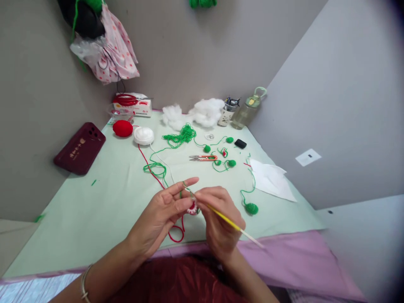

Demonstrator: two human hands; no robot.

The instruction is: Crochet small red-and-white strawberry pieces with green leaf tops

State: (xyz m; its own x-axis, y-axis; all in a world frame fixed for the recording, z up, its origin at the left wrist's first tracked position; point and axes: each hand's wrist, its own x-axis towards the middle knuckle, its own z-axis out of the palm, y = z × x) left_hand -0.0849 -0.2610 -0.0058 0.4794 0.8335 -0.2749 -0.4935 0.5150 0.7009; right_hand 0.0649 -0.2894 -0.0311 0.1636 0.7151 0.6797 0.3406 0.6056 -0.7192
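Between thumb and fingers, my left hand (162,214) pinches a small red and white crochet piece (192,207). Green yarn wraps around its fingers, and the index finger is stretched out. My right hand (221,221) grips a crochet hook (225,216) with a yellow handle, its tip end at the crochet piece and its pale rear end pointing down to the right. Fingers hide part of the piece and the hook's tip. A loop of red yarn (176,240) hangs below the hands. Beyond them, orange thread snips (203,158) lie on the table.
Red (123,128) and white yarn balls (144,136) sit at the back left, near a maroon phone (80,148). Tangled green yarn (181,136), white stuffing (206,112), a pen cup (226,114) and a bottle (248,110) stand behind. Several green crochet balls (251,208) lie at the right.
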